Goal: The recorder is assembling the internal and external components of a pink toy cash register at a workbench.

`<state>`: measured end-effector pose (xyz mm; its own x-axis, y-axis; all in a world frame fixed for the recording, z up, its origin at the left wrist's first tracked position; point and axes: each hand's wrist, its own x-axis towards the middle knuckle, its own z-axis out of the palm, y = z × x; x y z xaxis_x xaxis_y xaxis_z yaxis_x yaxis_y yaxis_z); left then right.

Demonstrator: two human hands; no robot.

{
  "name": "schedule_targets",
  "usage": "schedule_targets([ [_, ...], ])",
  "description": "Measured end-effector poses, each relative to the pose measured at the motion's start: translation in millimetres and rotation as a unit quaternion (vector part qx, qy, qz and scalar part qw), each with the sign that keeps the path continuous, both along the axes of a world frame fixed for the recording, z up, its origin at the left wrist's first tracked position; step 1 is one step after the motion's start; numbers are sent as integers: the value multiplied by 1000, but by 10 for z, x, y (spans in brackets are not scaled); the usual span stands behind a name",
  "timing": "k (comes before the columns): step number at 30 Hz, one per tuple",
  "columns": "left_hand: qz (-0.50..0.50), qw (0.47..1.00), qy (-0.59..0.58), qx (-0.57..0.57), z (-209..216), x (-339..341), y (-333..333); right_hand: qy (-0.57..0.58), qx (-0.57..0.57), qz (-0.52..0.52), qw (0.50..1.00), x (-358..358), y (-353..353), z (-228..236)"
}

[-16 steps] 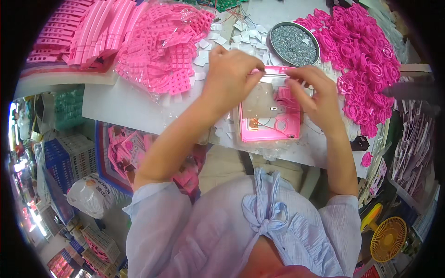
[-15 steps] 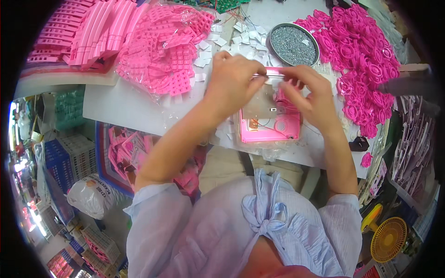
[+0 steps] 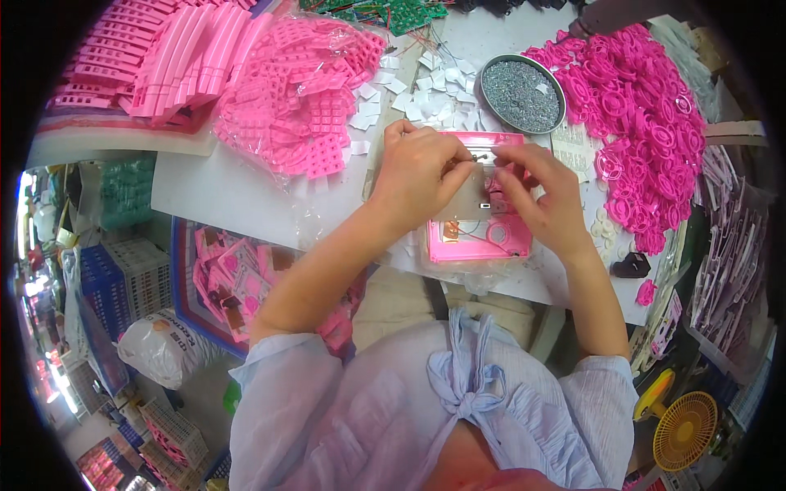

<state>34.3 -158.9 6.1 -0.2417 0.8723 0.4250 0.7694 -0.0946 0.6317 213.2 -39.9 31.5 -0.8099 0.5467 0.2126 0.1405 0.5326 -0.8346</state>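
A flat pink plastic case [image 3: 483, 241] lies open on the white table [image 3: 221, 192] in front of me, with a small copper part and thin wires inside. My left hand [image 3: 416, 172] rests over its upper left part, fingers pinched on a small metal piece at the case's top edge. My right hand [image 3: 547, 196] is over the case's right side, with thumb and forefinger pinched near the same spot. A clear plastic film covers part of the case between my hands.
A round tin [image 3: 521, 94] of grey bits stands behind the case. A heap of pink ring parts [image 3: 647, 123] fills the right. A bag of pink grid pieces [image 3: 307, 90] and stacked pink strips [image 3: 155, 61] lie at the left. Small white squares [image 3: 422, 90] are scattered nearby.
Both hands have stayed over the pink case. Their fingers have drawn a little closer together at its top edge.
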Motion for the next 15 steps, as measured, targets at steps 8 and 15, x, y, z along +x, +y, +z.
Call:
schedule_targets([
  [8, -35, 987, 114, 105, -28, 6, 27, -16, 96, 39, 994, 16, 111, -14],
  [15, -22, 997, 55, 42, -56, -28, -96, -100, 279, 97, 950, 158, 128, 1],
])
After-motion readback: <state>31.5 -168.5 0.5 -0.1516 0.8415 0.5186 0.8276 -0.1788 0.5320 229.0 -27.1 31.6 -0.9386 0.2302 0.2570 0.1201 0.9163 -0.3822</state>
